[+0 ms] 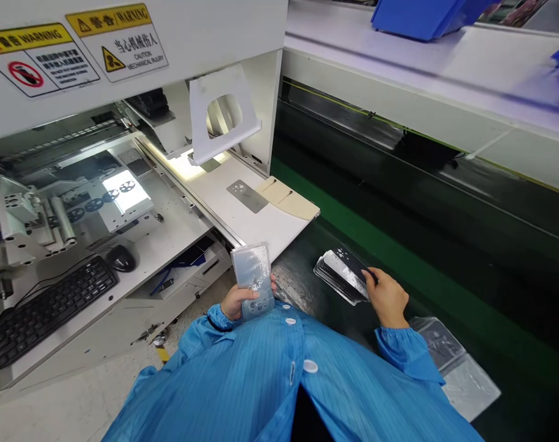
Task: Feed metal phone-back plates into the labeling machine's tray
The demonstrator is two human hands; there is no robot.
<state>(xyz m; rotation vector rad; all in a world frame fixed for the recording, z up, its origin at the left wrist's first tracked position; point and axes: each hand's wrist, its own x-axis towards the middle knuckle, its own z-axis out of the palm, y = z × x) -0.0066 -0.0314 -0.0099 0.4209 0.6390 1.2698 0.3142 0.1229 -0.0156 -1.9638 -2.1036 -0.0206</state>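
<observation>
My left hand [237,301] is closed around a thin stack of clear, film-covered phone panels [251,270] close to my body. Camera-hole shapes show through at the stack's lower end. On the right, my right hand [389,296] pinches the near end of a dark phone back panel [351,262] with camera holes at its far end. That panel lies over or just above a fanned pile of shiny panels [337,283] on the dark green surface; whether it touches the pile I cannot tell. A single grey panel with holes [247,196] lies flat on the machine's white tray [261,228].
A white machine with warning labels [117,42] stands ahead left, its bracket [224,113] overhanging the tray. A keyboard [51,307] and mouse [121,258] sit on its shelf. Clear plastic sheets [467,383] lie at lower right. Blue bins [421,18] stand on the far bench.
</observation>
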